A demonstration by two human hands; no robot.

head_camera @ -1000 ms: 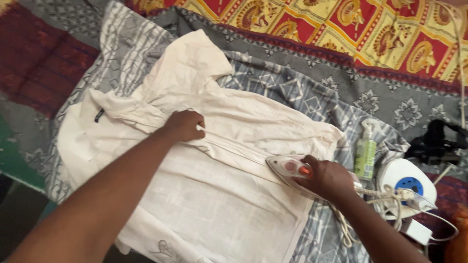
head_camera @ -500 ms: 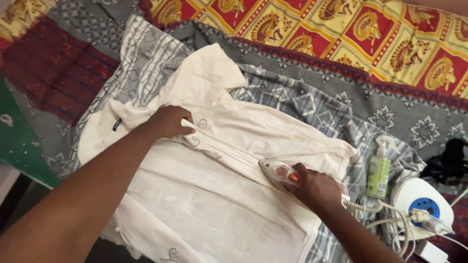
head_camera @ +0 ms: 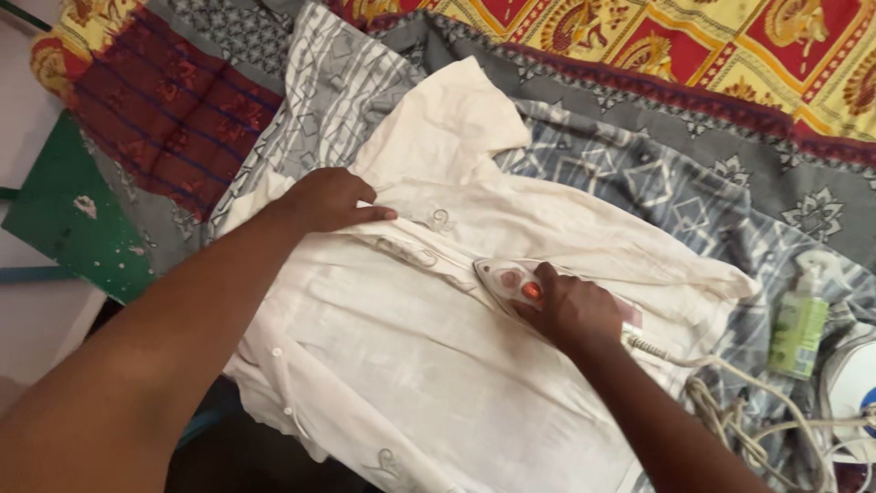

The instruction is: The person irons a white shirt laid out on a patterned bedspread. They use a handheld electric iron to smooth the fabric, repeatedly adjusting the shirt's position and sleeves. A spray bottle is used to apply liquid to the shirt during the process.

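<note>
Soft, even daylight fills the scene, with no harsh glare. The cream shirt [head_camera: 438,365] reads bright, almost washed out, its weave lost in places. Faint shadows sit under the forearms. The near left forearm at the bottom edge looks large and slightly soft; the frame's corners blur a little.

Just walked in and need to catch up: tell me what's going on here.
A person is ironing a cream shirt spread over grey patterned cloths. The right hand grips a small white iron resting on the shirt's button strip, tip pointing toward the collar. The left hand lies flat near the collar, pinning the fabric. The iron's cord trails off to the right, near a green pump bottle.
</note>
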